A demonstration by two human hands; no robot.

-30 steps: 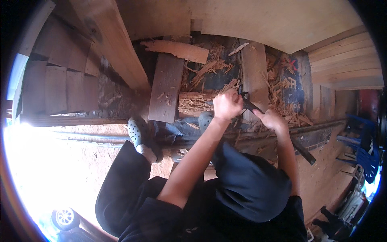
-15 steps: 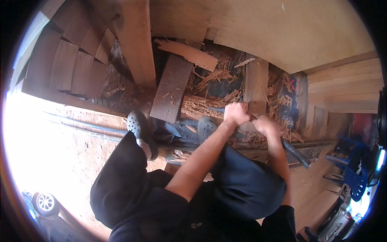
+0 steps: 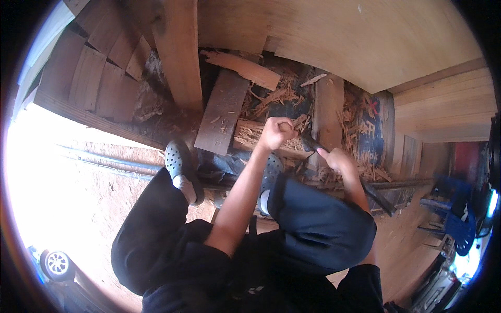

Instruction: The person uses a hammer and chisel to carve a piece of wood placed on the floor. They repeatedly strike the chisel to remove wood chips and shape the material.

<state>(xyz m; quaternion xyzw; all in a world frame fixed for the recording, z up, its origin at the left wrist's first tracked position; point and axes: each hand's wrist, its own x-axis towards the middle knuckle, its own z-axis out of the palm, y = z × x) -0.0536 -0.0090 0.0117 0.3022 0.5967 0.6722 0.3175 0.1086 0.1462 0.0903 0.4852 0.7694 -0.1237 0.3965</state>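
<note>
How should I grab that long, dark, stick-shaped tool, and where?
Probably by the slim lower end of the long, dark, stick-shaped tool, coming from the person's right: that end juts out past the person's right hand and looks narrow enough for hands to wrap around.

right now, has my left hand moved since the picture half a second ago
Yes: the left hand has moved left, away from the plank on its right, toward the dark board.

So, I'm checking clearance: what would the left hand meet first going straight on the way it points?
Probably the loose wood splinters just beyond the left hand, though depth is hard to judge from this single view.
</note>
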